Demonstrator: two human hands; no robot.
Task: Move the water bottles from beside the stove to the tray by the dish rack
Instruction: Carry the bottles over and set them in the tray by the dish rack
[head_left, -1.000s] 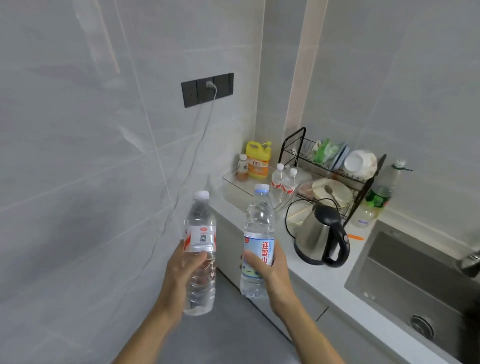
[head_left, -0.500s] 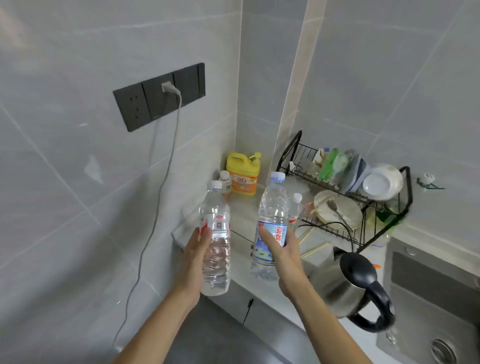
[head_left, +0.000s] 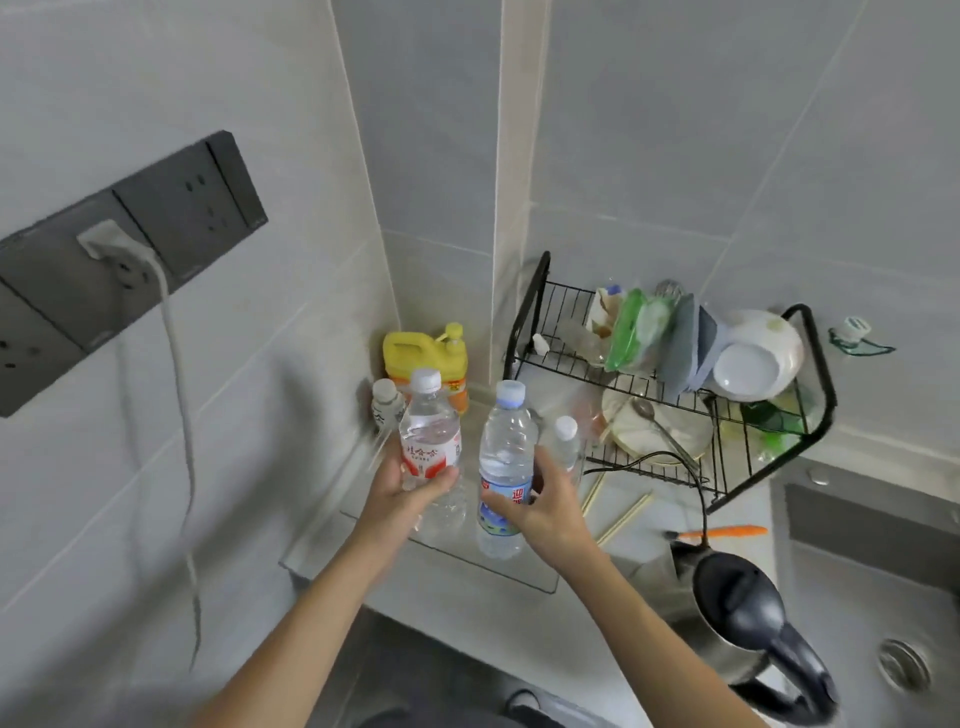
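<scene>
- left hand (head_left: 410, 493) wraps the red-label bottle (head_left: 431, 452) round its lower half, fingers curled on the label, thumb on the near side
- red-label bottle: long axis close to upright, white cap up, leaning slightly toward 11 o'clock; base over the clear tray (head_left: 363, 530), can't tell if it touches down
- right hand (head_left: 545, 504) grips the blue-label bottle (head_left: 506, 467) at the label band, fingers curled round the far side, thumb across the front
- blue-label bottle: long axis upright, pale blue cap up, top tipped a touch toward 1 o'clock; base at tray level near the tray's front edge, contact unclear
- the two held bottles sit side by side, near each other but apart, red-label one at 9 o'clock of the blue-label one
- small bottle (head_left: 563, 441) stands upright on the tray just behind the right hand, at 1 o'clock
- another small white-capped bottle (head_left: 387, 408) at 11 o'clock of the red-label bottle, beside the yellow jug (head_left: 423, 358) in the corner
- dish rack (head_left: 727, 452) at 3 o'clock of the tray, holding plates, bowls and a spoon
- chopsticks (head_left: 623, 519) lie on the counter between tray and rack
- kettle (head_left: 748, 623) at 4 o'clock, next to the sink (head_left: 904, 665)
- wall sockets (head_left: 130, 249) at 10 o'clock with a plug and cable hanging down
</scene>
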